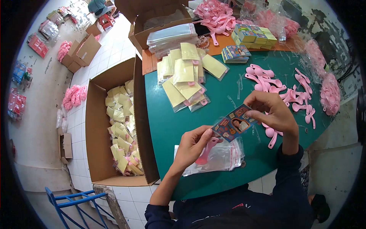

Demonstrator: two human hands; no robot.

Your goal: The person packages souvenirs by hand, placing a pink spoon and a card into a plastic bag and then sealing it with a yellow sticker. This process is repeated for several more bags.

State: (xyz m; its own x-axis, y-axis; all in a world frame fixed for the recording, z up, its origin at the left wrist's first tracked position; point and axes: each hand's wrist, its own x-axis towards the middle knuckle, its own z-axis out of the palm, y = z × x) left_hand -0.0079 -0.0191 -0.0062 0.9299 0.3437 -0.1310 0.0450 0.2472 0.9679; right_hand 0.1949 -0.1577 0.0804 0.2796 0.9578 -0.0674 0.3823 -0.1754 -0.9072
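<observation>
A colourful printed card is held above the green table between both hands. My right hand pinches the card's upper right part between thumb and fingers. My left hand is closed at its left end, with a pink spoon at the fingertips, partly hidden. Clear plastic bags lie in a stack just below the hands. Loose pink spoons are spread on the table to the right. Packed bags with yellow cards are heaped beyond my left hand.
At the left stands a large open carton holding many packed bags. Card stacks and bundles of pink spoons sit at the table's back. A blue metal frame is at the lower left. Another person is far back.
</observation>
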